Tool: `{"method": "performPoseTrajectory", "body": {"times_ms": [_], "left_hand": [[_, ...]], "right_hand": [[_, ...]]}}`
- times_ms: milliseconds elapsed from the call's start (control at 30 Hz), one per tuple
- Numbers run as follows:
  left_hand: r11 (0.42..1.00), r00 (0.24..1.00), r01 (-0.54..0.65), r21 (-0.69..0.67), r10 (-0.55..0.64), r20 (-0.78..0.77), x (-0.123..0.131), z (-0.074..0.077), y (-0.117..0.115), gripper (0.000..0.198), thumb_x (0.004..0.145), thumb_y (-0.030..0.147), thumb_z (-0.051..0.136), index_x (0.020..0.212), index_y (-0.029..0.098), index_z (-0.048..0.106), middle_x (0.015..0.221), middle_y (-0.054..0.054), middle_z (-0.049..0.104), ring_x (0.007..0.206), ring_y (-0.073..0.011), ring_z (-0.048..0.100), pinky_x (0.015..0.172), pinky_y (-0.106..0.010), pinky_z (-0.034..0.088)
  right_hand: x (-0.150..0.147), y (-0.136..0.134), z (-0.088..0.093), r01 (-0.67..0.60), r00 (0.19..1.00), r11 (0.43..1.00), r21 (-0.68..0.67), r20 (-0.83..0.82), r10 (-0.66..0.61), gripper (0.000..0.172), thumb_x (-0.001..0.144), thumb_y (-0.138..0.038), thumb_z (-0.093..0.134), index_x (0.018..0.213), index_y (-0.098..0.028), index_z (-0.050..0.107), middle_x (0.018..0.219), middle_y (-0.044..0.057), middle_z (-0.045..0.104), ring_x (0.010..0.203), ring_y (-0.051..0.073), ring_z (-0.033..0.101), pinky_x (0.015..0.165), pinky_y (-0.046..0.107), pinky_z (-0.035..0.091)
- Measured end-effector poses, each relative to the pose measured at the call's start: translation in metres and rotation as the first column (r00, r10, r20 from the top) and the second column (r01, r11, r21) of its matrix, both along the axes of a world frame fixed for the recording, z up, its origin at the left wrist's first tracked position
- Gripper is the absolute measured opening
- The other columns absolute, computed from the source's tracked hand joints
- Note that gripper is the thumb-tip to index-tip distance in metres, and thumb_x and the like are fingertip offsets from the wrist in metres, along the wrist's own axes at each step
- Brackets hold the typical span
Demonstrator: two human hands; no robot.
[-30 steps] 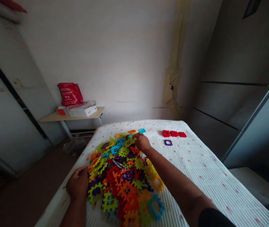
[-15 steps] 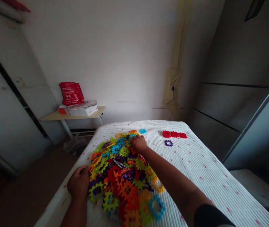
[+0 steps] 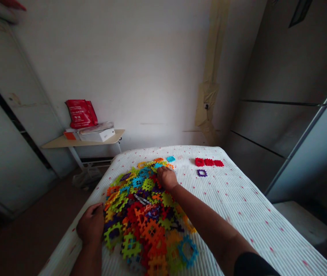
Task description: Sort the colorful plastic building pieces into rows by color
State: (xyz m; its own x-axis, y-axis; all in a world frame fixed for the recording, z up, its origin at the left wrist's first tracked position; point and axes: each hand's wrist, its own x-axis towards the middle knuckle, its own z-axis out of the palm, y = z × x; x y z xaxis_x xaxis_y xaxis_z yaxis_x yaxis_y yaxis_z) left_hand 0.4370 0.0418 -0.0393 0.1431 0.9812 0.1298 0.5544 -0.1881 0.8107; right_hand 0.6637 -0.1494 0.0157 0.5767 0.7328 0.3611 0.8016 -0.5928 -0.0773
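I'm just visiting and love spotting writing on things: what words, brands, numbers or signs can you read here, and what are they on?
None can be read for certain.
Red bag: pale printing in several lines, too small and blurred to read.
White box: a small dark mark, too small to make out.
Pile of toothed pieces: no legible lettering.

A pale wall, brightest mid-way, fills the far side, a strip of yellowish tape running down its right. At far left, a beige-topped, white-legged table stands over dark brown floor; at right rises a tall grey panelled unit.
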Motion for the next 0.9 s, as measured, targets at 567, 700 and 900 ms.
{"method": "performPoseTrajectory", "body": {"times_ms": [567,700,900], "left_hand": [[0.999,1.0,0.006,0.038,-0.006,-0.01,-0.0002,-0.0027,0.0026,0.026,0.068,0.041,0.052,0.077,0.022,0.067,0.073,-0.003,0.064,0.072,-0.0226,0.056,0.068,-0.033,0.041],[0.999,1.0,0.006,0.038,-0.006,-0.004,-0.0001,-0.0025,0.0005,0.028,0.069,0.043,0.051,0.079,0.022,0.067,0.074,-0.003,0.064,0.072,-0.0222,0.057,0.068,-0.033,0.041],[1.0,1.0,-0.004,0.021,0.004,0.007,0.0003,-0.0008,-0.0006,0.028,0.067,0.043,0.052,0.077,0.021,0.067,0.073,-0.004,0.065,0.07,-0.0226,0.057,0.068,-0.034,0.043]], "right_hand": [[0.0015,-0.0033,-0.0084,0.036,0.999,0.997,0.072,-0.022,-0.034,0.014,0.085,-0.017,0.049,0.094,-0.017,0.059,0.09,0.008,0.067,0.085,0.019,0.06,0.072,0.027,0.038],[0.0013,-0.0057,-0.0086,0.021,1.0,0.997,0.077,-0.007,-0.021,0.013,0.086,-0.018,0.048,0.091,-0.017,0.059,0.086,0.008,0.068,0.081,0.019,0.06,0.074,0.028,0.036],[0.0012,-0.0062,-0.0087,-0.004,1.0,0.998,0.067,0.008,0.003,0.018,0.09,-0.018,0.041,0.09,-0.018,0.059,0.082,0.006,0.069,0.077,0.018,0.061,0.078,0.03,0.035]]}}
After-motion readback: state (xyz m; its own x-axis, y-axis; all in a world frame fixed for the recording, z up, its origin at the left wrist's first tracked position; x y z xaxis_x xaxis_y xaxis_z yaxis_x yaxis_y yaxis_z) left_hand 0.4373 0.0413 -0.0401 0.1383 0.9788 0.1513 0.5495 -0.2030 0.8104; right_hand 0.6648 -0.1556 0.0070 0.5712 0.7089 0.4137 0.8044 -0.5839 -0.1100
